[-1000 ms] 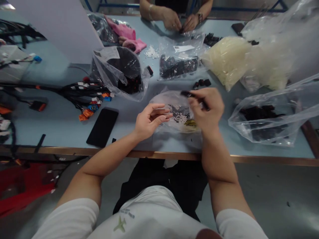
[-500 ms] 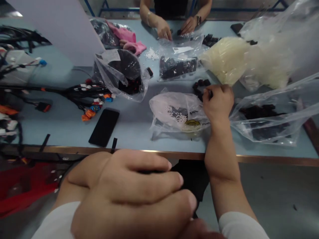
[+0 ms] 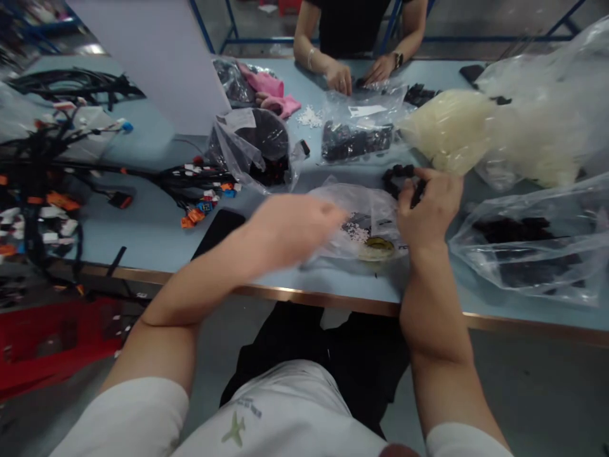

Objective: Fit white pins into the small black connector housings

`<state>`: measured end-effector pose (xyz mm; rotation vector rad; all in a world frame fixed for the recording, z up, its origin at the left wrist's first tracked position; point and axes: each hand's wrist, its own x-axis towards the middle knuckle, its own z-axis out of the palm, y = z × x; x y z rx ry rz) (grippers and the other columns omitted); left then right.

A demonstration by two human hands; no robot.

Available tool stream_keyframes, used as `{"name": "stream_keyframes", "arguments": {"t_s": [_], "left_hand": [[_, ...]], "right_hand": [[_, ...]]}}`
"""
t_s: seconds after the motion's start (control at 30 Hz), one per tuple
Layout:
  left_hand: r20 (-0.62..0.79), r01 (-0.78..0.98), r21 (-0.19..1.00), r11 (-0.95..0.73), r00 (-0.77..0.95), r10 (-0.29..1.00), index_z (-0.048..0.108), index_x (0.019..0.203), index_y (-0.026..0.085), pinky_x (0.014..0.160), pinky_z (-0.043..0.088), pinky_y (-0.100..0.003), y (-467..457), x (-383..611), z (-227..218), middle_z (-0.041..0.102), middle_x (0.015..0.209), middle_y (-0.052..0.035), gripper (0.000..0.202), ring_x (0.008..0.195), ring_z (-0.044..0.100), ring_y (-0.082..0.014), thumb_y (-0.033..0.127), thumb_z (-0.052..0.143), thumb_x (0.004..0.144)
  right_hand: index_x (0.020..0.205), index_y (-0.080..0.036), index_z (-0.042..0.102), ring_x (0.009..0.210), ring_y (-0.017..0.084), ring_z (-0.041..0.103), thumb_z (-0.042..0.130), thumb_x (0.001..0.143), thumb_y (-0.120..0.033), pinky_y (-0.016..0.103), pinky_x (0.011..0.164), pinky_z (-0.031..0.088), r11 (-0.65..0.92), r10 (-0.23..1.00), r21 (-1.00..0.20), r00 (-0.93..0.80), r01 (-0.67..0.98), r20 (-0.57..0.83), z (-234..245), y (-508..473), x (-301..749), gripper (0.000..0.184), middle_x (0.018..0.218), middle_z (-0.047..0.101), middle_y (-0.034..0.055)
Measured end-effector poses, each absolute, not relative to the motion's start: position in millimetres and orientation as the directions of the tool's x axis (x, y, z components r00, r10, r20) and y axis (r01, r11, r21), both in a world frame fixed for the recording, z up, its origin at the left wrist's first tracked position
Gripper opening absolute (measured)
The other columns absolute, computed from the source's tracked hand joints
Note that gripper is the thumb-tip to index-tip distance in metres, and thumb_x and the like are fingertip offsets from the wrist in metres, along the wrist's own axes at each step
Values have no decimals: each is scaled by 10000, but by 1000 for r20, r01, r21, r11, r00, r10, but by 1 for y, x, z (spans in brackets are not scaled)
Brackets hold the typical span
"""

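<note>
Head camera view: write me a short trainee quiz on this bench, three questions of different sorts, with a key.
1. Which of the wearer's own hands is nearer to the small black parts?
A) the left
B) the right

2. True or false: the dark phone is partly hidden by the wearer's left forearm.

3. Fill in: in the picture, the pink cloth lies to the ____ of the loose pile of white bits.

Key
1. B, the right hand.
2. True.
3. Left.
</note>
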<state>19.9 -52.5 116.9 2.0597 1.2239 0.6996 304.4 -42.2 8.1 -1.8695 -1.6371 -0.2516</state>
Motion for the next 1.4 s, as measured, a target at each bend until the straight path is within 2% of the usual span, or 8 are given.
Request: {"name": "stream_keyframes", "arguments": {"t_s": [0.1,0.27,0.4,0.57,0.7,0.77,1.03,1.4], "left_hand": [[-4,925,286,-249,262,965,780,789,170,1022,556,-600,20,3,80,768,868,-151,119,1064,761,-427,90,719,852],[-50,991,121,-51,58,997,805,997,112,989,544,-630,75,-13,27,794,921,-222,236,1112,753,-451,80,576,952],[-12,984,165,-65,68,998,778,1199,98,992,535,-628,71,-15,22,796,1092,-278,367,1137,757,-452,58,475,996],[122,959,247,-140,113,986,718,1329,119,1030,547,-587,46,-17,42,757,1248,-269,424,1195,728,-430,78,578,930],[250,378,876,-300,176,952,768,1221,235,959,631,-401,19,-5,43,783,1020,-60,336,991,774,-238,206,688,896],[163,1,986,-168,251,954,770,1220,222,879,665,-400,7,4,33,772,984,-45,332,868,782,-201,273,720,896],[-61,-329,921,209,409,910,806,1180,214,960,689,-416,-20,23,-8,822,1082,-77,503,998,831,-239,444,968,763],[-53,-218,965,147,386,921,816,1222,167,1038,670,-483,-28,22,-14,833,1193,-142,581,1126,819,-311,512,955,776]], "right_hand": [[1267,-230,705,1184,359,642,450,1079,-418,571,1045,501,123,801,-414,156,902,578,10,-52,295,368,1188,719,184],[905,-299,755,807,245,658,573,1048,-551,439,815,555,554,729,-470,-126,687,673,5,-56,277,342,841,733,59],[780,-275,681,835,227,667,563,1062,-470,414,816,569,642,740,-452,-348,619,575,-1,-50,265,363,907,757,64],[1263,-217,725,1137,284,714,453,1037,-147,436,959,582,494,869,-414,-416,764,268,-5,-47,257,360,1295,749,158],[1231,-195,766,1146,298,720,487,992,-73,394,930,572,452,887,-276,-460,848,38,-7,-45,255,387,1251,763,164],[1185,-204,780,1105,289,728,562,1001,-126,368,880,559,447,880,-256,-473,857,-46,-6,-45,253,296,1239,765,150],[1077,-182,784,979,263,719,533,1042,-171,347,772,478,464,850,-218,-501,858,-162,0,-48,237,255,1126,787,141],[1103,-220,784,929,246,734,568,905,-71,334,816,516,407,900,-435,-433,804,41,-10,-45,257,329,1037,817,89]]}}
